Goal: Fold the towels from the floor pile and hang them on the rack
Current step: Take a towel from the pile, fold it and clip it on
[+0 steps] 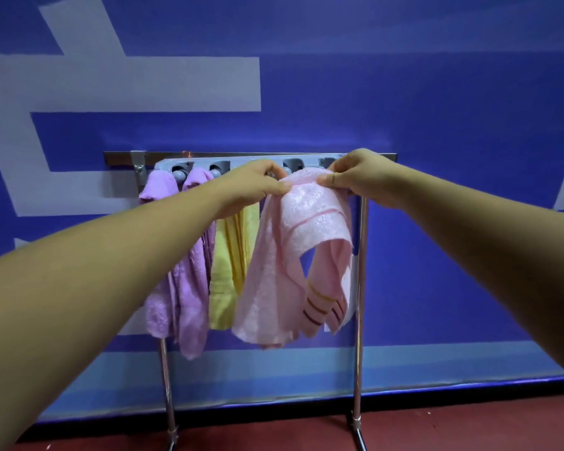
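Pink towel held at the rack's clip bar, pinched by both hands.

I see the pink towel [293, 262] hanging below my grip, its top edge pinched between left hand [258, 180] and right hand [355, 177], both closed on it. Left of it on the rack [360, 288] hang a yellow towel [225, 271] and two purple towels [189, 288].

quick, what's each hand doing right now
Left hand: closed, pinching the top edge of the pink towel at the rack.
Right hand: closed, pinching the same towel's top edge.
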Demonstrator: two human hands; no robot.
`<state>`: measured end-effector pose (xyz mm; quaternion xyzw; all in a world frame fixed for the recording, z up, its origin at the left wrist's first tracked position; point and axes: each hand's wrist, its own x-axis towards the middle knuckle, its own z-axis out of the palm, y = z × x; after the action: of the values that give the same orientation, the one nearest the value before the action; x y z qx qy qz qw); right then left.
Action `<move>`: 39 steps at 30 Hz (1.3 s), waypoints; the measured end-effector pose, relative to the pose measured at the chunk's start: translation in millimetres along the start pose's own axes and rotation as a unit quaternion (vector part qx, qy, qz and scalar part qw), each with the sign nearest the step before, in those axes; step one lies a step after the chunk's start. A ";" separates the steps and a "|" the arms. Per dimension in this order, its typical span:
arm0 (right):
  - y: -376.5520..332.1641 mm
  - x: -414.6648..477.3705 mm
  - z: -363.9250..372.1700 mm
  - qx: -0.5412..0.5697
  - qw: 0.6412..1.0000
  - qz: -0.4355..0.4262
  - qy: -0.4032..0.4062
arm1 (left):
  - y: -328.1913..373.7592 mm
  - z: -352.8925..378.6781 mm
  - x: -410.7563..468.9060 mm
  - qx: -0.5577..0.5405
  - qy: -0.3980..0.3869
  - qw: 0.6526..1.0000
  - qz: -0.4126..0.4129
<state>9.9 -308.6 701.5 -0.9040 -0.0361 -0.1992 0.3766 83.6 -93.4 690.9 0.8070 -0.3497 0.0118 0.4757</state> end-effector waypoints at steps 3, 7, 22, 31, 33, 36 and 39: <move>1.1 20.9 -1.2 -0.066 0.997 -0.010 0.030 | -2.0 -7.7 19.3 0.040 0.004 0.999 0.029; 1.0 48.0 12.7 -0.102 0.994 -0.018 0.042 | -12.4 -18.5 44.1 0.237 0.037 0.970 0.049; 9.1 125.4 70.2 -0.203 0.960 -0.009 0.194 | -47.3 -19.0 104.3 0.369 0.204 0.906 -0.038; 19.1 108.0 78.8 -0.345 0.898 -0.154 0.226 | -57.7 -12.5 86.1 0.474 0.181 0.852 0.130; 16.6 101.3 81.0 -0.282 0.921 -0.179 0.201 | -59.5 -10.9 78.1 0.395 0.157 0.890 0.166; 12.4 90.3 88.4 -0.183 0.960 -0.143 0.154 | -56.8 -5.1 67.8 0.350 0.137 0.918 0.129; 11.8 79.7 97.8 -0.008 0.993 -0.084 0.089 | -53.7 0.6 58.1 0.233 0.055 0.970 0.039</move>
<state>118.1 -255.8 662.2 -0.8796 -0.0763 -0.3097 0.3530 158.1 -109.7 670.2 0.8794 -0.3416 0.1559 0.2926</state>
